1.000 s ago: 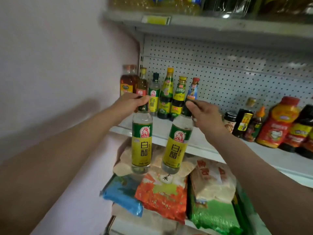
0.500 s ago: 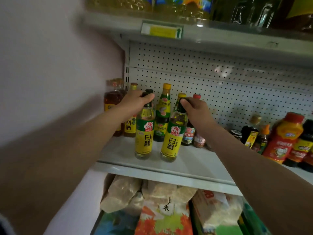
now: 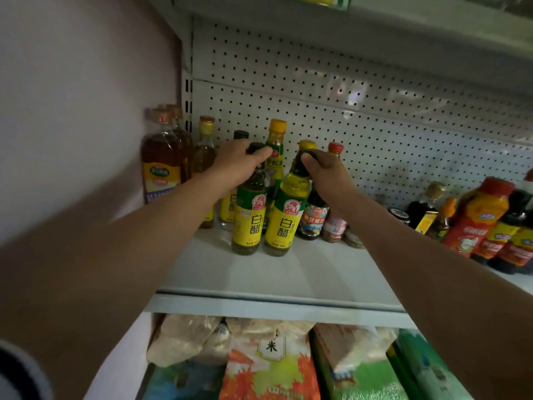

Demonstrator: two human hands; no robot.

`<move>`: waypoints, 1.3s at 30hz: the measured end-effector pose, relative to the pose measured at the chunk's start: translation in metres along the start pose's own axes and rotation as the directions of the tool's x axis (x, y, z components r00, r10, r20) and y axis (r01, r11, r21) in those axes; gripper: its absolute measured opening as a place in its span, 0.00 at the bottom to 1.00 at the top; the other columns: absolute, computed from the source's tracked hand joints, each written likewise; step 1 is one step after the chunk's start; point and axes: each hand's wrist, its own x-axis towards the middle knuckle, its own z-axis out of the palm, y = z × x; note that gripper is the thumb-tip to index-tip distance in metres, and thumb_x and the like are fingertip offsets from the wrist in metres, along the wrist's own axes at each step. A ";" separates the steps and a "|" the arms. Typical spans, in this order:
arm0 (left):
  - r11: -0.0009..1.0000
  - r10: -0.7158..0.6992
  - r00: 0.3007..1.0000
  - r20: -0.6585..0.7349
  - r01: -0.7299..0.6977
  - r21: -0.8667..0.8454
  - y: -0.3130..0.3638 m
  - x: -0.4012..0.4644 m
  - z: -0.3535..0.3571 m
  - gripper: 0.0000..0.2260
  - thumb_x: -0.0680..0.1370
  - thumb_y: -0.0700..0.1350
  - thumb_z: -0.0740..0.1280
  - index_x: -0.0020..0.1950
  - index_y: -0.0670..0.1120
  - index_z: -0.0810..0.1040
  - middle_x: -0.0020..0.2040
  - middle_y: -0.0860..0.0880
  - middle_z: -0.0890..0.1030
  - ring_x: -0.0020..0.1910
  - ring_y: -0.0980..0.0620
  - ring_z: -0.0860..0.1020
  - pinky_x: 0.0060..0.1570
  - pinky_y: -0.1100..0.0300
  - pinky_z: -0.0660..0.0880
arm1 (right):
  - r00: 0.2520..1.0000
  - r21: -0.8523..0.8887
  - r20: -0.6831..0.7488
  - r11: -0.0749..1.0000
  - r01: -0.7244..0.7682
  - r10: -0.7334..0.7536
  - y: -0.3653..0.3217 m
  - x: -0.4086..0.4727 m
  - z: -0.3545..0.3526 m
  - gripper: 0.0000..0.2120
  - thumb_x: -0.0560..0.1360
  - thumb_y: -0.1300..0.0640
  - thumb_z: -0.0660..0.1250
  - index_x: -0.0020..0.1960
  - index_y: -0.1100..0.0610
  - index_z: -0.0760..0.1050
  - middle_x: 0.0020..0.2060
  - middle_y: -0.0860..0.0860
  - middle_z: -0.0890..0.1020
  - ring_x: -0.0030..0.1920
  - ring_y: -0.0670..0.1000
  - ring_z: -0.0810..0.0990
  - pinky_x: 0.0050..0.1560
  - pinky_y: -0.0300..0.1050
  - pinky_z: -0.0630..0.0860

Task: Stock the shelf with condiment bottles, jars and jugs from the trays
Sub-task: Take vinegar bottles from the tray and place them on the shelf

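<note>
White vinegar bottles (image 3: 249,223) (image 3: 284,223) stand together on the shelf (image 3: 259,272), each gripped at its cap by the left hand (image 3: 236,166) and right hand (image 3: 326,174). A careless release could tip them into the bottles behind.

We are in a small grocery shop, facing a metal retail shelf (image 3: 277,272) with a perforated back panel (image 3: 360,90) of the kind used on store gondolas. Condiment bottles (image 3: 288,209) stand in rows by brand, labels turned outward, with sauce bottles (image 3: 476,217) further along. A yellow price tag strip (image 3: 320,0) marks the edge of the shelf above. On the shelf below, we see packaged bags of rice and grain (image 3: 271,362) laid side by side.
</note>
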 end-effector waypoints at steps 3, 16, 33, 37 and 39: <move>0.997 -0.015 0.999 0.028 0.017 -0.072 0.002 0.004 0.002 0.06 0.80 0.54 0.66 0.50 0.53 0.78 0.47 0.53 0.81 0.46 0.55 0.79 0.40 0.60 0.72 | 0.998 -0.019 0.054 1.000 -0.019 0.020 -0.006 0.003 0.002 0.16 0.84 0.52 0.58 0.67 0.57 0.75 0.53 0.52 0.81 0.49 0.48 0.79 0.43 0.36 0.74; 0.969 -0.090 0.992 -0.083 0.068 -0.238 0.000 -0.016 0.011 0.18 0.80 0.54 0.66 0.67 0.46 0.74 0.60 0.50 0.79 0.58 0.50 0.77 0.54 0.54 0.75 | 0.996 -0.090 0.048 0.993 -0.076 0.081 -0.009 -0.005 -0.001 0.25 0.83 0.44 0.58 0.76 0.55 0.65 0.64 0.53 0.77 0.58 0.51 0.75 0.56 0.45 0.71; 0.971 -0.204 0.914 -0.351 0.143 -0.191 0.030 -0.188 0.040 0.14 0.74 0.45 0.76 0.54 0.49 0.73 0.52 0.54 0.76 0.57 0.53 0.75 0.62 0.55 0.72 | 0.960 0.041 0.246 0.991 0.130 -0.136 0.038 -0.127 -0.055 0.22 0.77 0.50 0.72 0.69 0.51 0.74 0.61 0.49 0.79 0.59 0.47 0.76 0.60 0.42 0.76; 0.953 -0.296 0.881 -0.369 0.248 -0.172 0.011 -0.233 0.059 0.26 0.73 0.48 0.77 0.67 0.45 0.72 0.60 0.48 0.75 0.62 0.49 0.74 0.65 0.49 0.72 | 0.944 -0.022 0.299 0.988 0.150 -0.137 0.072 -0.161 -0.051 0.25 0.74 0.47 0.74 0.69 0.50 0.75 0.64 0.47 0.77 0.65 0.48 0.74 0.59 0.42 0.70; 0.942 -0.336 0.861 -0.382 0.296 -0.161 -0.004 -0.256 0.072 0.25 0.73 0.50 0.77 0.65 0.46 0.73 0.59 0.49 0.75 0.61 0.49 0.75 0.60 0.54 0.74 | 0.931 -0.050 0.345 0.988 0.143 -0.118 0.093 -0.178 -0.044 0.25 0.74 0.44 0.73 0.69 0.48 0.75 0.65 0.47 0.77 0.65 0.47 0.74 0.57 0.40 0.68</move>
